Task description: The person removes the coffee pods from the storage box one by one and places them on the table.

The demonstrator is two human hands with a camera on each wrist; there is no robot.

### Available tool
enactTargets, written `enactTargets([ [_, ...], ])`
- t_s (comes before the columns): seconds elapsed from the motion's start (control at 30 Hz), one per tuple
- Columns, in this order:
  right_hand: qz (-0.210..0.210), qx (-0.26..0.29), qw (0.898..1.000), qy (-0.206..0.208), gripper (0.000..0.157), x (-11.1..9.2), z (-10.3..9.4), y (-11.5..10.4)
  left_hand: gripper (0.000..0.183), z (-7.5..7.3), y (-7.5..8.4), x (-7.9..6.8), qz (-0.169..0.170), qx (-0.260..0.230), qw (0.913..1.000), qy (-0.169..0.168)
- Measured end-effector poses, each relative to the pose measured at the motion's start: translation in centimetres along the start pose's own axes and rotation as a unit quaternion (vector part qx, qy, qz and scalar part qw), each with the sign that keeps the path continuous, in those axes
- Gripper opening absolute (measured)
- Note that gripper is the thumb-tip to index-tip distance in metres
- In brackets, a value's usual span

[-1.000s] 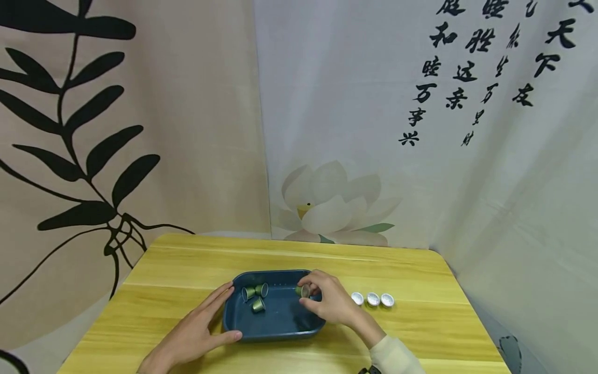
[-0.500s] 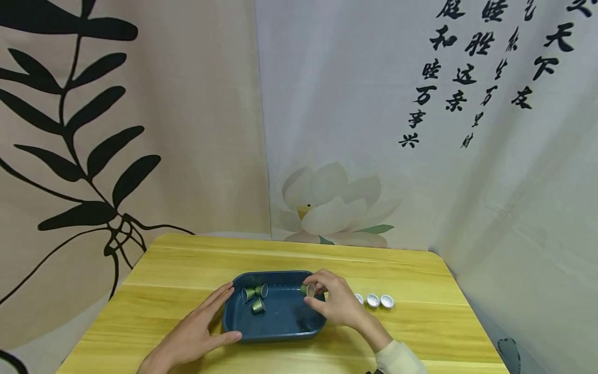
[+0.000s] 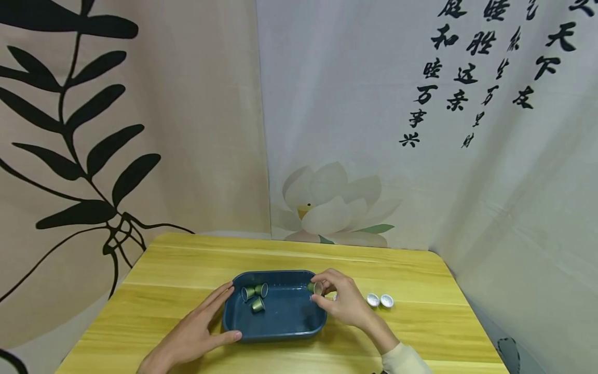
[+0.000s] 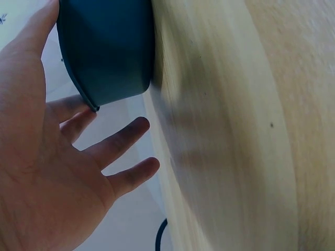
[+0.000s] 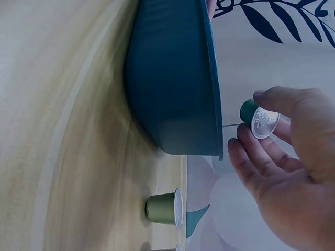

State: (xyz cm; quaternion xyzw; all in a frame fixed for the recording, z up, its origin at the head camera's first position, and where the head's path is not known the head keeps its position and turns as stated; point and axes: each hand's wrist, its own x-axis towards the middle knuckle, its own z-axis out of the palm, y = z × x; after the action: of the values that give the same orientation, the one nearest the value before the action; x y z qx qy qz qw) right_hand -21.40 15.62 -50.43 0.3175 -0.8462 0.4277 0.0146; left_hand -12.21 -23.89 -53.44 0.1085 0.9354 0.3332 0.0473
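Head view: on the far wall to the right you have a pale cloth (image 3: 327, 93) with black brush-style Chinese characters (image 3: 410, 139) in columns. One column reads 庭和睦万事兴 and another ends in 天下友; the top of the writing is cut off by the edge. Below it is a printed lotus (image 3: 331, 208), and at the far left a printed black plant (image 3: 89, 213). On the wooden table (image 3: 439, 332) stands your dark blue tray (image 3: 289, 314), with three small green capsules (image 3: 258, 305) in its left part, close together. Your left hand (image 3: 196, 330) is spread wide, touching the tray's left end with thumb near and fingers far. Your right hand (image 3: 343, 300) pinches the held capsule (image 3: 311, 287) by the tray's right end. Two silver-lidded capsules (image 3: 372, 300) sit on the table to the right of that hand.

Left wrist view: your left fingers are extended and apart. Some touch the rim at the tray's corner, while two reach out beside it, clear of its wall.

Right wrist view: you have the held capsule between thumb and fingertips, the remaining fingers gently bent. Its dark green body and silver lid both show; any marking on the lid is too small to read. A standing olive-green capsule (image 5: 161, 208) is on the table just beside the tray, its silver lid up, and part of another shows at the picture's edge.
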Motion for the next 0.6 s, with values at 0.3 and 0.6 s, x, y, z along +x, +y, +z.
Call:
enactTargets([
  [0.3, 0.009, -0.007, 1.000, 0.009, 0.036, 0.10, -0.09, 0.29, 0.111, -0.10, 0.04, -0.04, -0.009, -0.003, 1.0000, -0.003],
  [0.6, 0.004, -0.004, 1.000, 0.017, 0.037, 0.17, -0.75, 0.55, 0.109, -0.35, 0.23, -0.05, -0.007, -0.001, 1.0000, -0.006],
])
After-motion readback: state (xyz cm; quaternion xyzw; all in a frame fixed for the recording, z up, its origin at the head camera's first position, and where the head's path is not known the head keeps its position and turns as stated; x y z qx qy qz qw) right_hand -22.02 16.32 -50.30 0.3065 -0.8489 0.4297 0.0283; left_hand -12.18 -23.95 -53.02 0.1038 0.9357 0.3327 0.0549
